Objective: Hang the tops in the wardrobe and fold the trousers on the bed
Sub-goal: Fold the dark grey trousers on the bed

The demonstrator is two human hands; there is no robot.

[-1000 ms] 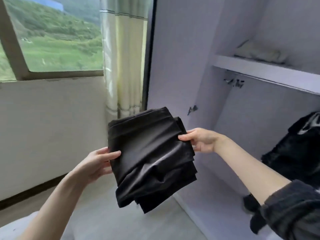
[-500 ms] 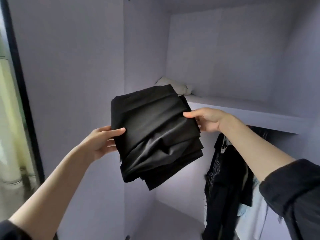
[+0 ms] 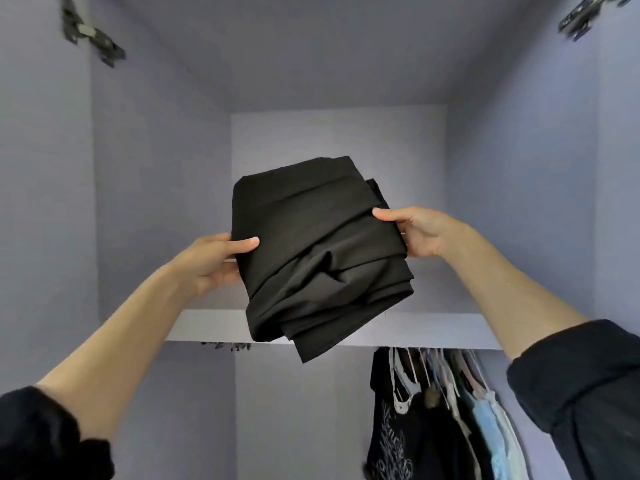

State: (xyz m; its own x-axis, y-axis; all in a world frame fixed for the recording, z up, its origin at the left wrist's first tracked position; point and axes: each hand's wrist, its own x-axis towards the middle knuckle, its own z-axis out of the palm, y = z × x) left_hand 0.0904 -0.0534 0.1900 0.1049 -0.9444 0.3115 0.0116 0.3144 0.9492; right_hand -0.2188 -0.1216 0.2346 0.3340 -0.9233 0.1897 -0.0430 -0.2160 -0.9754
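Lilac matte wardrobe [image 3: 519,168], smooth shelf [image 3: 433,329] spanning 9 to 3 o'clock. Centre: folded black trousers [image 3: 318,251], silky, creased, rectangular, long axis 11 to 5 o'clock, above shelf. Left hand [image 3: 211,259] and right hand [image 3: 415,230] pinching opposite edges. Hanging tops [image 3: 450,410] at 5 o'clock.

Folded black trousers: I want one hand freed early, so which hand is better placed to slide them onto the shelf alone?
Right, probably. The right hand grips the folded black trousers farther in over the shelf; the left hand holds nearer the front edge.

Door hinges [image 3: 91,41] on lilac panels
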